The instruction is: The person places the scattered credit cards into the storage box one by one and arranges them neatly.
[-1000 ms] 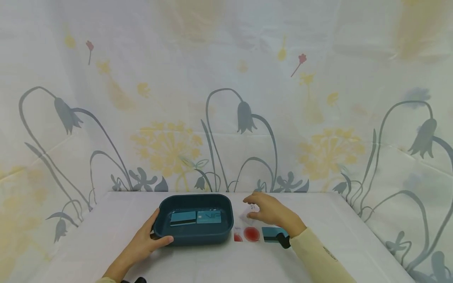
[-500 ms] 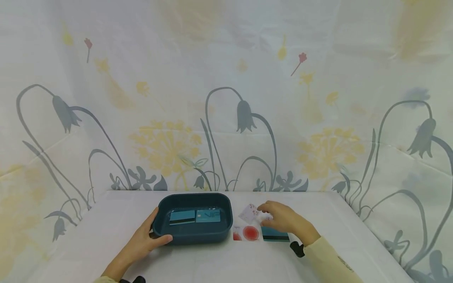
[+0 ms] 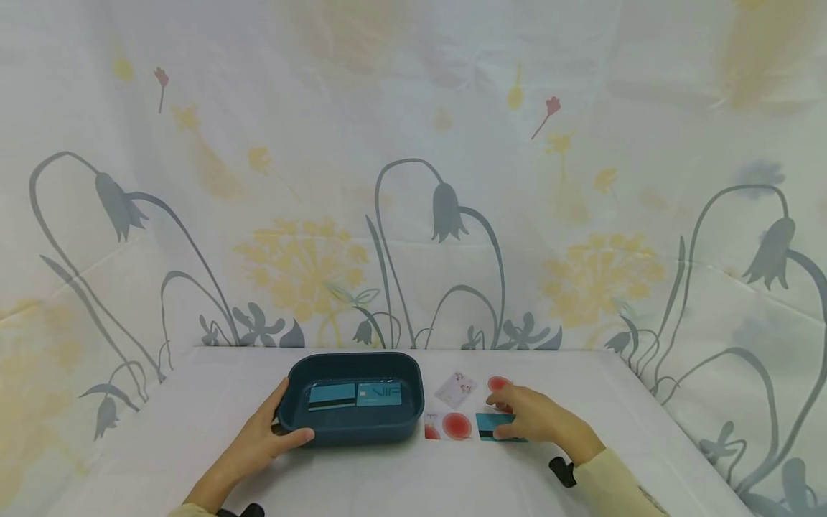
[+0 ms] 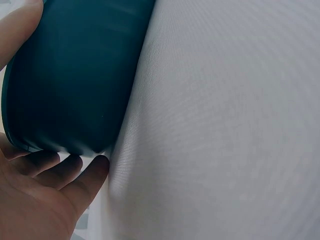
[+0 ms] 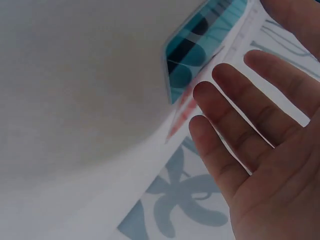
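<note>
My left hand [image 3: 261, 438] holds the left end of a dark teal plastic bin [image 3: 362, 435], thumb on its front wall and fingers behind the corner. In the left wrist view, its fingertips [image 4: 95, 167] press against the wall. Inside the bin lie a blue card with a black stripe [image 3: 332, 403] and a blue chip card [image 3: 379, 395]. My right hand [image 3: 543, 420] hovers with spread, relaxed fingers over a blue striped card [image 3: 486, 422], partly covering it. Just beyond its fingertips is a card with a red circle [image 3: 498, 383], also partly hidden. The right palm [image 5: 270, 165] holds nothing.
Between the bin and my right hand lie a white card with red shapes [image 3: 456, 426] and, behind it, a tilted pale lilac card [image 3: 457, 388]. All rest on a white-covered table [image 3: 388, 481]. A flower-printed curtain [image 3: 413, 251] hangs behind it.
My right hand has moved right and toward me, from over the lilac card to the blue striped card, uncovering the lilac one. The left hand stays on the bin.
</note>
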Motion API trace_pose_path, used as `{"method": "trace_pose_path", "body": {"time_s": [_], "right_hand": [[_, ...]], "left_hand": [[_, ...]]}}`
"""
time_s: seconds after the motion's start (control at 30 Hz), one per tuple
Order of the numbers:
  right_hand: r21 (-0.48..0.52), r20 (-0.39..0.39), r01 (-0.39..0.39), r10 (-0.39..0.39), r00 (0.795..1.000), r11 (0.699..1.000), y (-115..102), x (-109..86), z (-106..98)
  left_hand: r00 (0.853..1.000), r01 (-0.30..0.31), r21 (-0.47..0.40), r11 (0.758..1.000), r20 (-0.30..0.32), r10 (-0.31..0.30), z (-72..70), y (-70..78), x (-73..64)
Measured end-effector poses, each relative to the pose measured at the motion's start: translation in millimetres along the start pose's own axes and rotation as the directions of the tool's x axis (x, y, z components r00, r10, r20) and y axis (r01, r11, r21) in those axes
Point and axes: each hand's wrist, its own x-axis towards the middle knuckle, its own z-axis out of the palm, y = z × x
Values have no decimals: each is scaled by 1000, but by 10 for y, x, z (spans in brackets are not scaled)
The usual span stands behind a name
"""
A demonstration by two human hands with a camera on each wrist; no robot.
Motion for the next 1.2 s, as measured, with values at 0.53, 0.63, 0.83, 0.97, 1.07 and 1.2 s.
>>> {"method": "trace_pose_path", "body": {"time_s": [0.53, 0.63, 0.83, 0.97, 1.07, 1.2], "right_hand": [[-30, 46, -10, 11, 999, 1000, 75, -102, -17], [-24, 58, -6, 8, 998, 1000, 70, -109, -38], [30, 88, -50, 47, 995, 998, 68, -99, -48], [59, 97, -85, 79, 992, 995, 64, -101, -52], [64, 90, -92, 86, 992, 994, 64, -110, -52], [60, 74, -96, 91, 993, 994, 71, -118, -40]], "left_hand": [[1000, 4, 15, 1000, -3, -4, -5, 4, -4], [1000, 10, 11, 1000, 1, -10, -5, 11, -9], [1000, 14, 0, 1000, 1, -14, -2, 9, -7], [1000, 11, -6, 1000, 0, -11, 1, -1, 0], [1000, 8, -1, 1000, 0, -8, 4, -10, 4], [1000, 2, 3, 1000, -1, -2, 6, -23, 0]]}}
